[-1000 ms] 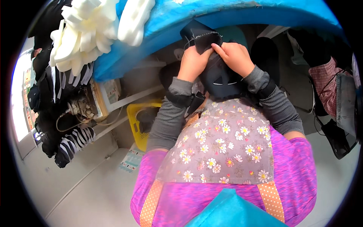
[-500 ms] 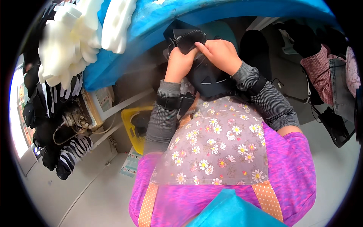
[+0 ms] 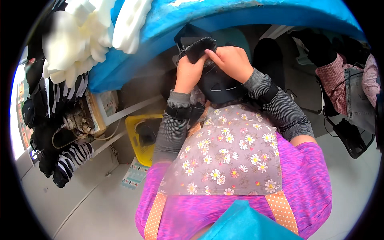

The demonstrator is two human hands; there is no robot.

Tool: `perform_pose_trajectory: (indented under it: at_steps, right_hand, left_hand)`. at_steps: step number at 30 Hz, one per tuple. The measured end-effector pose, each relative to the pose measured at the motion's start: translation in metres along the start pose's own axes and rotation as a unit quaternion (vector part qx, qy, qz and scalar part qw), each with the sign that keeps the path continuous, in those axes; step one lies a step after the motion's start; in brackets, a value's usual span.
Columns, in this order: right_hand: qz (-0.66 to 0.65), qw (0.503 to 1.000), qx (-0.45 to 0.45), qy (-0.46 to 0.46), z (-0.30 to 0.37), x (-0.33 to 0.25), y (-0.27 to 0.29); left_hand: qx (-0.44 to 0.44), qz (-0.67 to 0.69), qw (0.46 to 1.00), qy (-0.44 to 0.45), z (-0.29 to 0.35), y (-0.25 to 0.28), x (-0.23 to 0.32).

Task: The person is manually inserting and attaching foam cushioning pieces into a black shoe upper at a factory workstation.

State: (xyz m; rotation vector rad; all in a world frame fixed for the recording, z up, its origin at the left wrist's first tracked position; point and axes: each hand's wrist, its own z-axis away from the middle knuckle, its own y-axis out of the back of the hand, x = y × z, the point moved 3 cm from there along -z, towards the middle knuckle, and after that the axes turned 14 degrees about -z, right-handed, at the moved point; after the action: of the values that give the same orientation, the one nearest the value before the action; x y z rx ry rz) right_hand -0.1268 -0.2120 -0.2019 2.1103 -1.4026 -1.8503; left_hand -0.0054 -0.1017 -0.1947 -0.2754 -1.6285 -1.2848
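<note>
Above my lap I hold up a black fabric piece (image 3: 196, 48), whose edge carries a line of pale stitching and a few loose threads. My left hand (image 3: 189, 74) closes on its left side, the thumb near the stitched edge. From the right, my right hand (image 3: 233, 62) pinches the same edge with thumb and bent fingers, and both thumbs point toward each other. More black fabric (image 3: 219, 82) with thin white lines hangs below my hands onto the flowered apron (image 3: 228, 156). Whether it is all one piece I cannot tell.
A blue-covered table edge (image 3: 176, 30) curves ahead, with white foam shapes (image 3: 72, 44) at its left. Black and striped cloth items (image 3: 74, 158) hang beside a wooden frame. A yellow basket (image 3: 134, 138) stands left of my lap. Another person's checkered sleeve (image 3: 330, 76) shows at right.
My hands stay on the black fabric and its stitched edge has tipped slightly toward me. The whole view has shifted a little.
</note>
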Motion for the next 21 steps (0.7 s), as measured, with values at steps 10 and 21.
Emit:
perform_pose_trajectory:
  at_steps: [10,21]
  right_hand:
    - [-0.018,1.0,-0.007,-0.001,-0.004,0.004,-0.002]
    - [0.017,1.0,0.012,0.021,-0.004,-0.004,-0.008]
  left_hand:
    - [0.022,-0.028,0.999,0.015,0.0,-0.001,-0.006]
    - [0.021,0.093,0.995,0.005,0.005,-0.01,-0.021]
